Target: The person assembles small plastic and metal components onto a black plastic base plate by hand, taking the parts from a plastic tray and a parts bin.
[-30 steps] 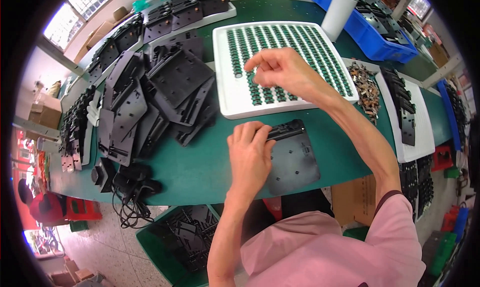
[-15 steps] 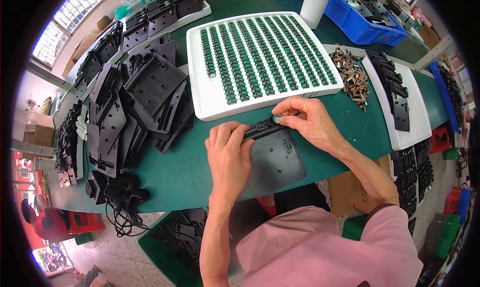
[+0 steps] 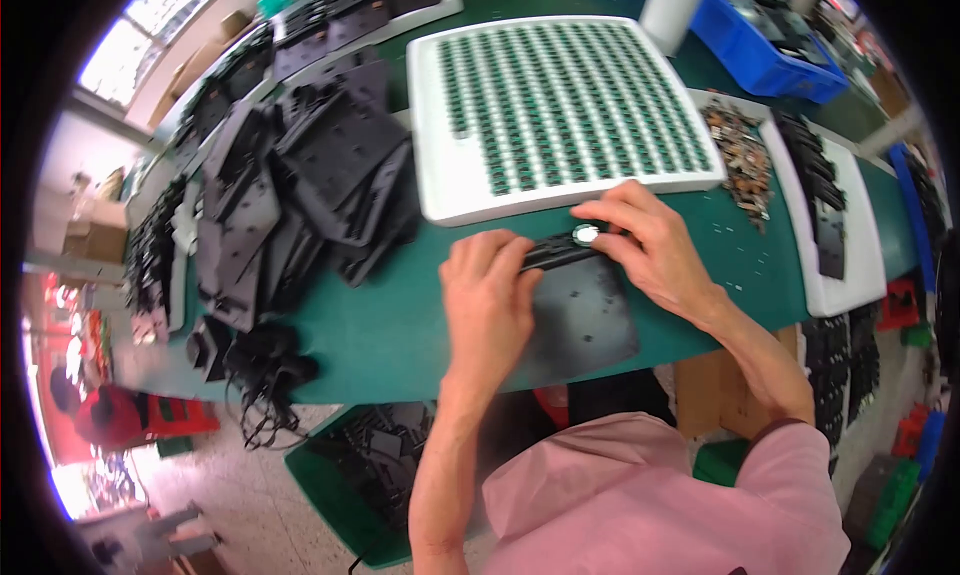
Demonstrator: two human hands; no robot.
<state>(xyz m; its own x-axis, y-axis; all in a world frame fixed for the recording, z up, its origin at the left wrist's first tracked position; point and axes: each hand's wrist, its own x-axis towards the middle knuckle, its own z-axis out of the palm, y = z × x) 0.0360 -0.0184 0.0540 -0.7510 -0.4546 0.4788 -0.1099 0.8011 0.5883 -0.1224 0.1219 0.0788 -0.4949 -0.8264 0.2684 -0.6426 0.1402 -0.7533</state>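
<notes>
A black plastic panel [image 3: 575,320] with a raised, ribbed bar [image 3: 555,249] along its far side lies at the near edge of the green table. My left hand [image 3: 490,300] grips the left end of that bar, thumb on the near side and fingers over the top. At the bar's other end, my right hand [image 3: 655,250] pinches a small round part [image 3: 586,235] with a shiny pale face between thumb and forefinger. The part is at the bar; whether it is seated there I cannot tell. Just beyond stands a white foam tray [image 3: 455,190] with rows of small green-and-black parts.
Black plastic panels [image 3: 235,215] are heaped at the left, near a black cabled device [image 3: 262,360]. Small metal pieces [image 3: 742,160] lie in a pile right of the tray. Farther right, a white tray [image 3: 860,245] holds black panels. A blue crate [image 3: 765,70] stands behind.
The whole view has shifted, with the scene slightly right and blurred. The round part's pale face now shows more fully in my right fingers. Both hands keep their places on the panel.
</notes>
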